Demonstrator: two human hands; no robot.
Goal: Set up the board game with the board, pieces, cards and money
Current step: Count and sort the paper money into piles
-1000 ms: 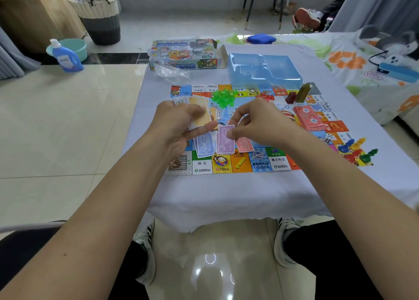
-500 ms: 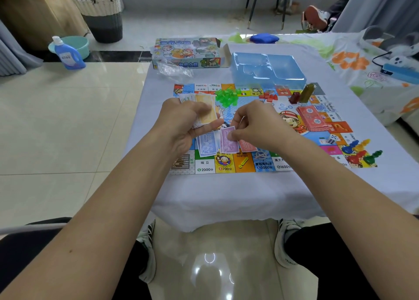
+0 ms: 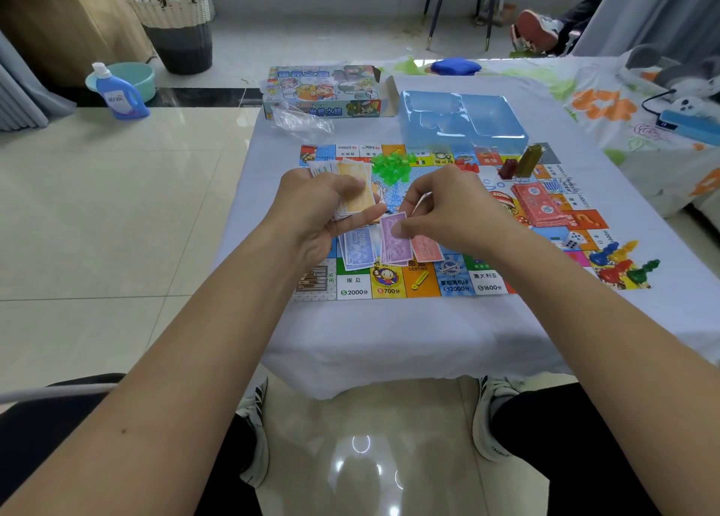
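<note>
While left hand [image 3: 327, 211] grips money wad [image 3: 352, 188], right hand's [image 3: 448, 211] curled grip contents stay hidden.

1. Scene bright and even; soft daylight, no hard-edged shadows.
2. Glossy beige tile floor [image 3: 117, 211] carries round white glare spots just below the near edge of the white tablecloth [image 3: 409, 340], between the person's shoes.
3. Translucent blue plastic tray [image 3: 463, 120], at the far end of that cloth, shows pale sheen.
4. Wide-angle distortion: floor lines bow left of the cloth; forearms swell toward the lower corners.
5. Focus fair at the cloth; far room softer.
</note>
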